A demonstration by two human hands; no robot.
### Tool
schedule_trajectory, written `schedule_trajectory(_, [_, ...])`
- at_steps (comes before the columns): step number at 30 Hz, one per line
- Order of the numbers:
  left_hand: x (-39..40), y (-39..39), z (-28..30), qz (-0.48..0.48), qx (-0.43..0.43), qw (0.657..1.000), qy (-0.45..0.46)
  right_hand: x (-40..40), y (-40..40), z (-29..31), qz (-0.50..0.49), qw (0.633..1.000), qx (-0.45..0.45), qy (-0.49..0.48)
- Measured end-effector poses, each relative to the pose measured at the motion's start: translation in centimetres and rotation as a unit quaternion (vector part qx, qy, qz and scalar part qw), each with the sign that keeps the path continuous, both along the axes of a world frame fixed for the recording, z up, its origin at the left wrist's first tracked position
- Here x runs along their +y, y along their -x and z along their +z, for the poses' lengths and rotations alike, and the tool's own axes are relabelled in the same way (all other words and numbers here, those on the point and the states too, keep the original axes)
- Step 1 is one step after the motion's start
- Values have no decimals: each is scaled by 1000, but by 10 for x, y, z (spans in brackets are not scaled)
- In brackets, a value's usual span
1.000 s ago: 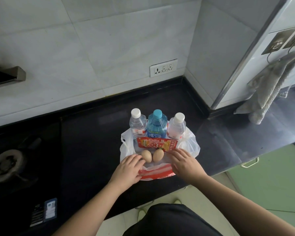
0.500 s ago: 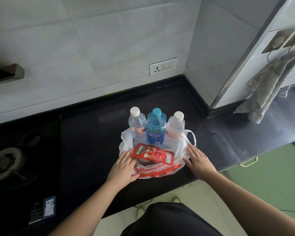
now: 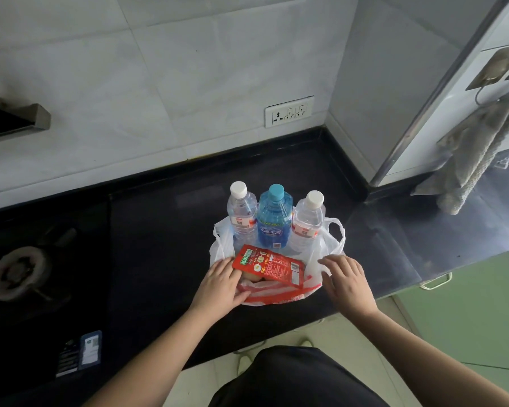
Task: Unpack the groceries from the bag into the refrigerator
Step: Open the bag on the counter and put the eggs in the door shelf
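Observation:
A white plastic bag [image 3: 331, 245] with red stripes sits open on the black counter [image 3: 159, 245] near its front edge. At its back stand two clear water bottles [image 3: 241, 218] [image 3: 307, 226] with a blue bottle [image 3: 274, 221] between them. A red snack packet [image 3: 269, 265] lies tilted across the front, over eggs [image 3: 254, 278] that barely show beneath it. My left hand [image 3: 221, 286] rests on the bag's left front, its fingers touching the packet's edge. My right hand [image 3: 346, 277] lies with spread fingers against the bag's right side.
A gas burner [image 3: 18, 271] sits on the counter at far left. A socket [image 3: 288, 111] is on the tiled wall behind. At right, a towel [image 3: 470, 160] hangs from a hook on a tall white panel, above a green cupboard with a handle [image 3: 435, 282].
The red packet, upright against the bottles a second ago, now lies over the eggs. My right hand has moved from the bag's middle to its right side.

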State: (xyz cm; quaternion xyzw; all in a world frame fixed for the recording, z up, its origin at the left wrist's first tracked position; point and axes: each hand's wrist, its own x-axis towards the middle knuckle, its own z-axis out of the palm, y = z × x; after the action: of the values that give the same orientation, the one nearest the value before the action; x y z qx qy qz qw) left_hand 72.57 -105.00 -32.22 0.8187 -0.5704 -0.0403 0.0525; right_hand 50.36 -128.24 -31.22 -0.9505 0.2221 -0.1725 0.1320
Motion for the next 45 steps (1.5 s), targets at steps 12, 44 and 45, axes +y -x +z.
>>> schedule_trajectory(12, [-30,4,21,37,43,994,97,65,-35,24,203,978,-35,36])
schedule_trajectory(44, [-42,-11,17,-14,110,994,19,44,-63,24,83,995,-21,-59])
schedule_trajectory(45, [-44,-11,17,-16,109,994,6,45,-66,23,94,993,2,-69])
